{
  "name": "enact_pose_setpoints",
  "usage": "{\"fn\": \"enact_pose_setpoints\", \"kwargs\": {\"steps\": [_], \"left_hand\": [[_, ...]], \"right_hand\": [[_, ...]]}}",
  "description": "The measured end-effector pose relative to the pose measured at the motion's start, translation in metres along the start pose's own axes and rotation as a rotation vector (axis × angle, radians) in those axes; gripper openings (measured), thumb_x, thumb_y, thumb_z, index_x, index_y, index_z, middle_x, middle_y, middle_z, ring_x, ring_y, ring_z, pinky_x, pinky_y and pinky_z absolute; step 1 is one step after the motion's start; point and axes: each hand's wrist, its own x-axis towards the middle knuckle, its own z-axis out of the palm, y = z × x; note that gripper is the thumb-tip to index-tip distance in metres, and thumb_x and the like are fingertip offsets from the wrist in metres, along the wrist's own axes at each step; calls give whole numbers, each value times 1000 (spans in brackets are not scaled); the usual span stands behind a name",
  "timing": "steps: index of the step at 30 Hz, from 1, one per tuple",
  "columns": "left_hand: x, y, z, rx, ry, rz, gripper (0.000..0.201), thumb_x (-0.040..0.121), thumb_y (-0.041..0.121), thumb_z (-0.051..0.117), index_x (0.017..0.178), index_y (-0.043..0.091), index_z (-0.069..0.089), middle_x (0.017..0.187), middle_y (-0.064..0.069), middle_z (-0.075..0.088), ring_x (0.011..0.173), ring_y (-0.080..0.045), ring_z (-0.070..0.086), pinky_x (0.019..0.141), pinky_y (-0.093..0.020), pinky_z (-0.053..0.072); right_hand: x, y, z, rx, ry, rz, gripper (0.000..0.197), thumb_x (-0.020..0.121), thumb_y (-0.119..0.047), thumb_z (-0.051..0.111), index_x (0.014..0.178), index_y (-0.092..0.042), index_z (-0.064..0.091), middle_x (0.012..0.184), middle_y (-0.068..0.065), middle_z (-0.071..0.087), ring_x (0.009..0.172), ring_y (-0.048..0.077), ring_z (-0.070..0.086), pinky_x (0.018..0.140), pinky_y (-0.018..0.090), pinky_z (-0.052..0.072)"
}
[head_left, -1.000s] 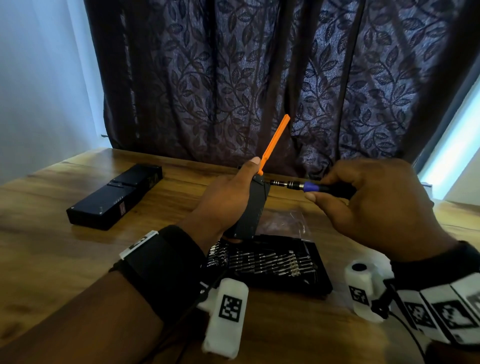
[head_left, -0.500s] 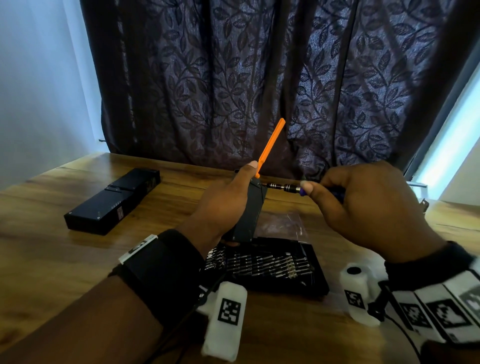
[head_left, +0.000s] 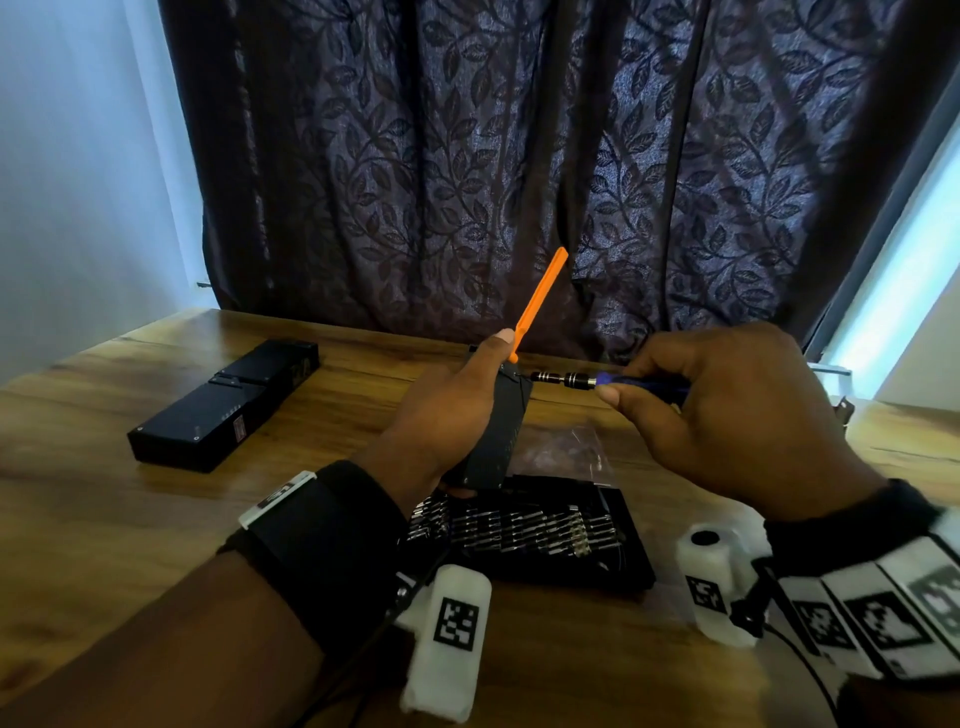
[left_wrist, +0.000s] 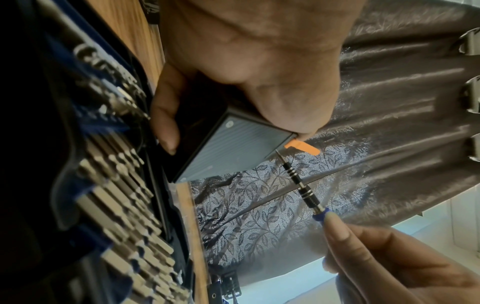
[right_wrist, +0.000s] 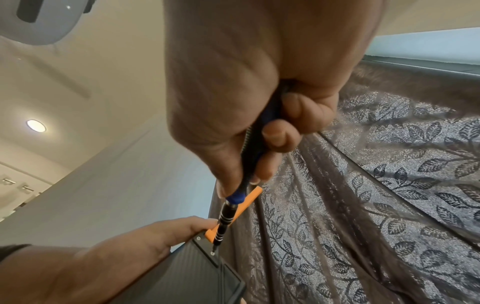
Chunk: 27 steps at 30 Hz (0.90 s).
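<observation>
**Corner screw engaged; case not yet opened**

The left hand (head_left: 447, 415) grips the black case (head_left: 501, 426) upright, fingers and thumb wrapped round its sides, clear of the table (head_left: 104, 519). One fingertip of that hand pins an orange pry stick (head_left: 540, 296) against the top edge of the case. The stick juts up and away past the grip.

The right hand (head_left: 727, 415) is closed round the blue handle of a screwdriver (head_left: 576, 380), pinching it near the front. The shaft runs level from that grip to the end plate of the case. The tip sits on a corner screw (right_wrist: 213, 253) just beside the pinning fingertip.

Status, as judged:
- **Screws:** The driver is seated, and the screw appears to sit in its hole. A second screw (right_wrist: 198, 238) at the neighbouring corner is also in place.
- **End plate:** It lies flush on the case.
- **Direction:** Whether the turning loosens or tightens cannot be told.
- **Work left:** If opening is intended, nearly all of it remains: both visible screws out, then the stick into the seam.

Directly below the left hand lies the open bit tray (head_left: 639, 571). A longer black box (head_left: 218, 410) lies well off to that hand's left.
</observation>
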Motion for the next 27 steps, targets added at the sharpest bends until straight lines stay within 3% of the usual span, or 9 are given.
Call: {"fn": "enact_pose_setpoints", "kwargs": {"steps": [2, 5, 8, 11, 15, 19, 22, 25, 27], "left_hand": [[1, 0, 0, -10, -4, -2, 101, 63, 91, 54, 108, 3, 70, 86, -14, 68, 84, -37, 73, 72, -41, 53], [-2, 2, -1, -6, -8, -15, 78, 80, 81, 55, 103, 9, 75, 86, -12, 66, 77, -31, 70, 70, -38, 51], [-3, 2, -1, 36, -9, 1, 63, 80, 80, 53, 94, 21, 70, 85, -6, 64, 74, -26, 65, 67, -37, 48], [-3, 2, 1, 44, -9, 22, 66, 70, 86, 53, 91, 26, 65, 86, -4, 61, 74, -24, 61, 68, -39, 45], [0, 2, 1, 79, 52, 81, 58, 86, 79, 52, 93, 23, 67, 88, -4, 58, 77, -23, 57, 66, -36, 41], [0, 2, 2, 150, 87, 144, 76, 90, 75, 50, 95, 3, 71, 81, -5, 57, 71, -18, 55, 59, -31, 37], [-1, 1, 3, 228, 93, 182, 65, 92, 74, 47, 66, 15, 54, 63, 1, 44, 51, -11, 44, 55, -30, 34], [-2, 1, 1, 265, 66, 206, 62, 89, 78, 46, 74, 19, 57, 64, -2, 46, 52, -12, 46, 59, -32, 37], [-2, 1, -1, 304, 44, 228, 69, 86, 83, 43, 76, 17, 61, 68, -4, 53, 60, -17, 53, 63, -34, 41]], "right_hand": [[1, 1, 0, -17, 5, 17, 38, 89, -56, 60, 73, -25, 75, 52, -10, 60, 44, 6, 51, 51, 17, 37], [1, -1, 2, -26, 13, 33, 39, 91, -55, 60, 71, -25, 74, 49, -11, 56, 44, 1, 47, 52, 13, 30], [2, -4, 2, -18, 1, 86, 38, 90, -56, 61, 71, -26, 74, 47, -16, 50, 44, -4, 44, 53, 13, 24], [2, -7, 2, -4, -30, 164, 36, 86, -56, 63, 68, -27, 74, 48, -16, 52, 45, -2, 48, 51, 14, 25], [2, -8, 2, 97, -69, 291, 39, 88, -51, 70, 61, -22, 71, 49, -11, 58, 54, 2, 59, 49, 17, 32], [2, -4, 2, 285, -150, 471, 44, 90, -43, 73, 63, -8, 72, 51, 2, 62, 41, 4, 51, 47, 20, 40], [2, 3, 6, 478, -231, 632, 47, 90, -42, 74, 74, 3, 72, 58, 17, 57, 41, 10, 42, 45, 22, 38], [0, 11, 10, 682, -328, 750, 51, 92, -40, 72, 83, 11, 70, 60, 14, 48, 36, 10, 30, 36, 19, 24], [0, 15, 11, 796, -387, 806, 46, 95, -38, 69, 83, 6, 72, 57, 10, 47, 35, 10, 25, 39, 16, 18]]}}
